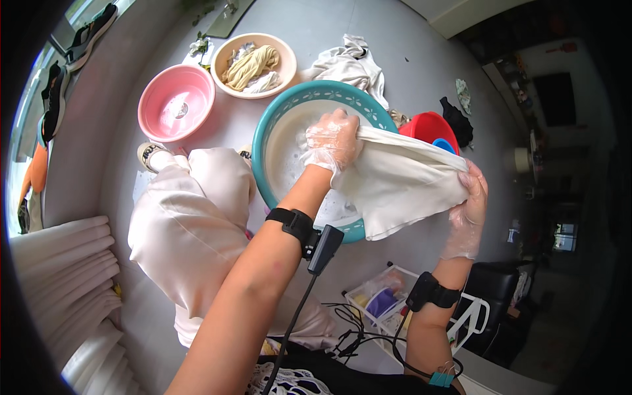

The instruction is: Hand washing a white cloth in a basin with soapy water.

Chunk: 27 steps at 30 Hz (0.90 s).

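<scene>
A white cloth (400, 182) is stretched between my two hands, partly over a teal-rimmed basin (264, 182) of cloudy, sudsy water. My left hand (335, 136), in a clear plastic glove with suds on it, is closed in a fist on the cloth's upper left end above the water. At the cloth's right end, outside the rim, the fingers of my right hand (471, 192) grip its edge; this hand wears a clear glove too. The lower part of the cloth hangs across the basin's near right rim.
A pink basin (153, 111) and a cream basin (291, 69) with yellow and white clothes stand beyond. White clothing (340, 66) and a black garment (456, 121) lie on the floor. A red bucket (429, 126) is at the right. Black cables (355, 331) run near a white rack (375, 296).
</scene>
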{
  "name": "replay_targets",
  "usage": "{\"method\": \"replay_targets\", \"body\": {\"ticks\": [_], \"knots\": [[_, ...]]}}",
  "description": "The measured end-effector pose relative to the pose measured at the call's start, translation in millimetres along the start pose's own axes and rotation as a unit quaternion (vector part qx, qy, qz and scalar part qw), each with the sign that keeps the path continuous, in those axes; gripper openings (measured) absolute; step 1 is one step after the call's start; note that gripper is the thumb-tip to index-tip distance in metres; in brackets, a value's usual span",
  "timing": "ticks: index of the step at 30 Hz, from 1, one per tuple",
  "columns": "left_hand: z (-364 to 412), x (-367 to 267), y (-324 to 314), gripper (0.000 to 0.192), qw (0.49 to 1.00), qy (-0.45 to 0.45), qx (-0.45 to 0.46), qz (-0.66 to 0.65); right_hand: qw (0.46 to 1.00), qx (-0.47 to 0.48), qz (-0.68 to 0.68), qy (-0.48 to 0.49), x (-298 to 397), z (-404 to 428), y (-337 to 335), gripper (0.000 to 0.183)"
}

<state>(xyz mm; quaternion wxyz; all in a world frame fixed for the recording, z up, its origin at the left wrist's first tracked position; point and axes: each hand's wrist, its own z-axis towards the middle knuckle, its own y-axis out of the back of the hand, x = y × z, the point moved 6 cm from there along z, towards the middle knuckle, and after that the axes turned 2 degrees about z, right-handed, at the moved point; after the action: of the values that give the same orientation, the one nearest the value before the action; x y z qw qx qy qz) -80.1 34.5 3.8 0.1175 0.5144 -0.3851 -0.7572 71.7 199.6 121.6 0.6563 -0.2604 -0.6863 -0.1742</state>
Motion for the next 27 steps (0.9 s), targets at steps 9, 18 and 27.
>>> {"method": "replay_targets", "body": {"ticks": [9,18,27], "knots": [[30.9,-8.3,24.0,0.029,0.947,-0.026,0.031,-0.318,0.997,-0.048,0.051,0.022,43.2,2.1,29.2,0.044],[42.3,-8.4,49.1,0.034,0.942,-0.052,0.02,-0.332,0.989,-0.022,0.144,0.002,73.8,-0.9,45.0,0.033],[37.2,13.9,35.1,0.02,0.984,-0.083,0.02,-0.154,0.929,-0.105,-0.228,0.272,103.0,-44.6,17.4,0.026]]}}
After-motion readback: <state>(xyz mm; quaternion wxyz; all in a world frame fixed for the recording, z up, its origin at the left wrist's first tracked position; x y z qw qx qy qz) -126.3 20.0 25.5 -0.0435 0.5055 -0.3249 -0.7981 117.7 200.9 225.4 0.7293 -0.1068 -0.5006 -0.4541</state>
